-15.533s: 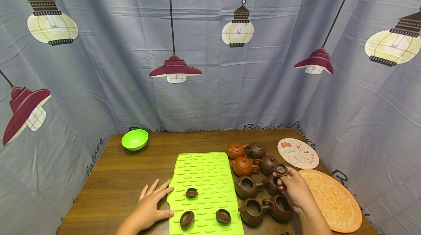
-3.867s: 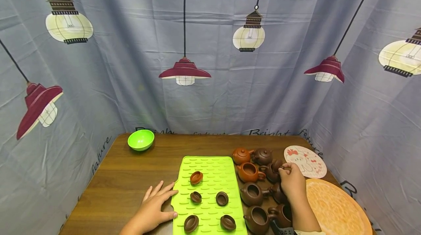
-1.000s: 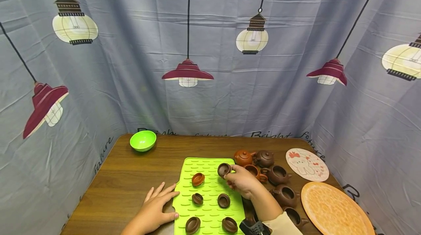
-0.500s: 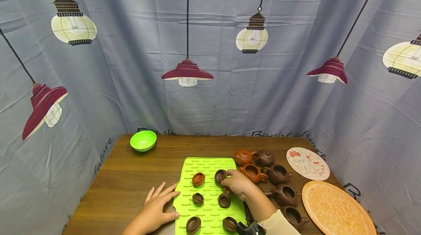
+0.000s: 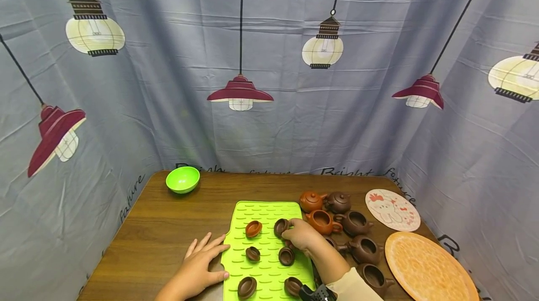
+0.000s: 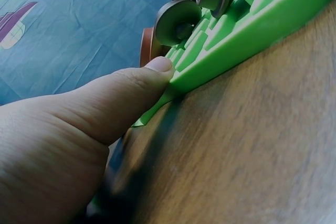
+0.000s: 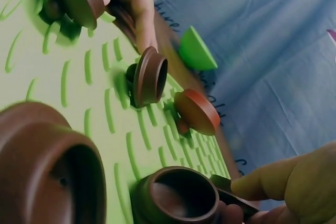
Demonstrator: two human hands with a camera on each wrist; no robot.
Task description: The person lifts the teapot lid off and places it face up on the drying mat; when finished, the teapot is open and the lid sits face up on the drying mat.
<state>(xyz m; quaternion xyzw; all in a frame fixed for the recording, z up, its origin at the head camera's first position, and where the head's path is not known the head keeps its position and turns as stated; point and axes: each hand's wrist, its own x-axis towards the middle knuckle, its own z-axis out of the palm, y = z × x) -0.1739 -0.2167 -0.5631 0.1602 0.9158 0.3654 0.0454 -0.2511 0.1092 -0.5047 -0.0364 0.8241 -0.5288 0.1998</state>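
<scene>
Your right hand [image 5: 300,236] is pinching a dark brown lid [image 5: 281,227] and lowering it toward the green mat [image 5: 269,212]; a second ago it was carrying that lid in over the mat's far edge, and now the lid is sitting low beside the orange lid [image 5: 253,228], touching or nearly touching the ridges, though you cannot tell which. From the right wrist, your fingers [image 7: 283,182] are closing on the rim of the upturned lid [image 7: 181,195]. Your left hand [image 5: 201,263] is lying flat with fingers spread, the thumb [image 6: 131,95] pressing the mat's edge [image 6: 220,59] as it has been all along. Five lids were lying on the mat before; this one is making six, so the far row is filling up. Two teapots [image 5: 324,201] at the back are wearing lids, while the pots [image 5: 355,222] nearer you are standing open.
</scene>
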